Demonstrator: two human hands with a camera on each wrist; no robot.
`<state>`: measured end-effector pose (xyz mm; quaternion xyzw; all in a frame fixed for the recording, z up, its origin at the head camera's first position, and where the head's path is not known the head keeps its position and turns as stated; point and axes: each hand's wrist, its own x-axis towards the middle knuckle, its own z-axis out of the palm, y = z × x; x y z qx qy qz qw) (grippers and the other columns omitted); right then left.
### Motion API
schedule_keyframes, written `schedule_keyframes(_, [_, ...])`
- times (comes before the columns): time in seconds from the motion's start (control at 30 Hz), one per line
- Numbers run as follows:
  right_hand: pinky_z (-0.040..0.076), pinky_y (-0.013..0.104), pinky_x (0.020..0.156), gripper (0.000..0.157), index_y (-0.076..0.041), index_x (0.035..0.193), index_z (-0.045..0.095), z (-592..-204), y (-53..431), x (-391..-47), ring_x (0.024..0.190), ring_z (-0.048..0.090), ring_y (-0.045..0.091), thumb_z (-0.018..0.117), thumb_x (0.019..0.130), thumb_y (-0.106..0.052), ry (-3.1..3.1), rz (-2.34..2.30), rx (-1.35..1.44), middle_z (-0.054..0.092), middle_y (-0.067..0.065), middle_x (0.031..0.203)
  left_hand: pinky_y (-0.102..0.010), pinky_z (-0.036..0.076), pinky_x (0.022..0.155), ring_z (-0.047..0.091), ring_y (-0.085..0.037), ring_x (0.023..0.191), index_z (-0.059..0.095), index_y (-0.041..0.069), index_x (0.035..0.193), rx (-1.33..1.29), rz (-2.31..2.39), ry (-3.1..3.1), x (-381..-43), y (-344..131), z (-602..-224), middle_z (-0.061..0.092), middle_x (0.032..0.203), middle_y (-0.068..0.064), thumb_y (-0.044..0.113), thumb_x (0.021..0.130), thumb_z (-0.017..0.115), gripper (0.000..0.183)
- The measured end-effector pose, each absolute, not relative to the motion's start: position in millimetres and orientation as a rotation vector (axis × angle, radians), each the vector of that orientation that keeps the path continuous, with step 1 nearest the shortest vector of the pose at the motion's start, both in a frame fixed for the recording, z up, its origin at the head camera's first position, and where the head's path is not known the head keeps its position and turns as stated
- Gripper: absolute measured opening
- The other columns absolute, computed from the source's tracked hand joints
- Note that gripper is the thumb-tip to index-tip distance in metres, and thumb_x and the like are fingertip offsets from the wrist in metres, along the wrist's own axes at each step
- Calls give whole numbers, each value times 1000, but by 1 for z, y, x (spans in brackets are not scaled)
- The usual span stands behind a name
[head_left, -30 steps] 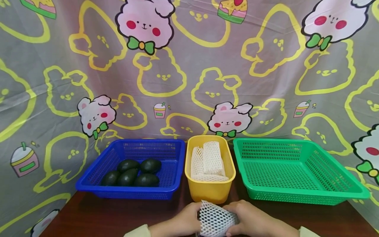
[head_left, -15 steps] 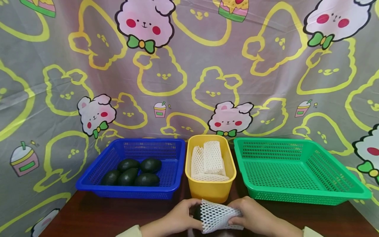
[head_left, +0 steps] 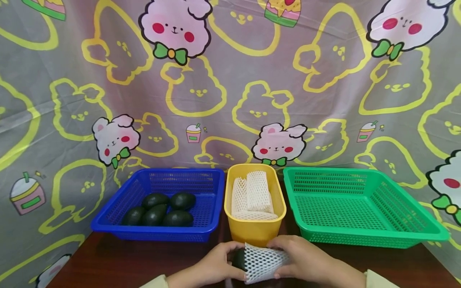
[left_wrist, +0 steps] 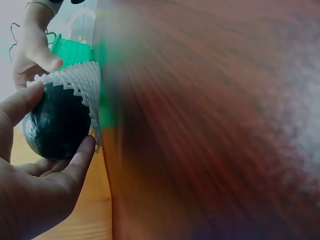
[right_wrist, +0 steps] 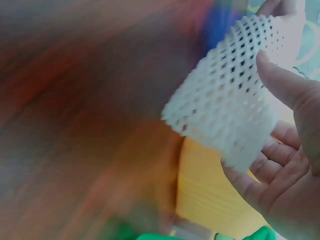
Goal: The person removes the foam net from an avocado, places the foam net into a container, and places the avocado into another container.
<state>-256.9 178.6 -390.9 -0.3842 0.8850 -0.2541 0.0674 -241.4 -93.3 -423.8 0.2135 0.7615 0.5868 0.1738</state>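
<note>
Just in front of the yellow bin, a dark green avocado [left_wrist: 57,122] sits partly inside a white foam net sleeve [head_left: 264,264]. My left hand [head_left: 219,264] holds the avocado's bare end, thumb on one side and fingers on the other, as the left wrist view shows. From the other side my right hand [head_left: 302,258] grips the sleeve [right_wrist: 225,95]; in the right wrist view its thumb lies on the mesh and its fingers are curled beneath. The mesh covers the right part of the avocado, so that end is mostly hidden.
A blue basket [head_left: 158,229] at the left has several avocados [head_left: 155,216] in it. In the middle, the yellow bin [head_left: 255,232] contains several foam sleeves [head_left: 258,192]. A green basket [head_left: 360,236] stands at the right. Behind them hangs a patterned cloth [head_left: 230,80].
The avocado's dark end now shows at the sleeve's left opening, where one second ago it was barely visible. My left hand has shifted slightly left; my right fingers have changed their hold on the sleeve.
</note>
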Motion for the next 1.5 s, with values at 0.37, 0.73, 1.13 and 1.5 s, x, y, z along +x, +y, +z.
schedule_keyframes(0.37, [49, 23, 66, 22, -22, 90, 68, -383, 168, -255, 73, 51, -4, 83, 76, -30, 2698, -644, -1263, 59, -21, 85, -21, 51, 78, 62, -9, 94, 60, 0, 120, 651, 1662, 2158, -240, -96, -421, 64, 107, -1, 4, 69, 83, 56])
schedule_keyframes(0.73, [44, 18, 56, 15, -23, 79, 68, -375, 174, -254, 62, 48, -5, 82, 76, -24, 2708, -611, -1299, 58, -24, 76, -21, 52, 78, 63, -11, 95, 60, 1, 119, 667, 1703, 2110, -238, -103, -418, 66, 107, -2, 2, 70, 82, 54])
schedule_keyframes(1.13, [45, 21, 53, 9, -26, 81, 70, -345, 193, -252, 60, 48, -1, 79, 80, -26, 2676, -668, -1129, 57, -23, 73, -25, 54, 76, 65, -14, 93, 60, 0, 120, 651, 1693, 2121, -237, -115, -415, 65, 108, -5, 4, 70, 82, 55])
schedule_keyframes(1.5, [39, 19, 46, 12, -28, 79, 69, -320, 207, -248, 56, 45, -2, 77, 82, -36, 2661, -823, -1143, 57, -19, 65, -23, 53, 75, 65, -14, 92, 61, 1, 118, 659, 1680, 2171, -235, -123, -416, 65, 106, -5, 6, 70, 82, 53])
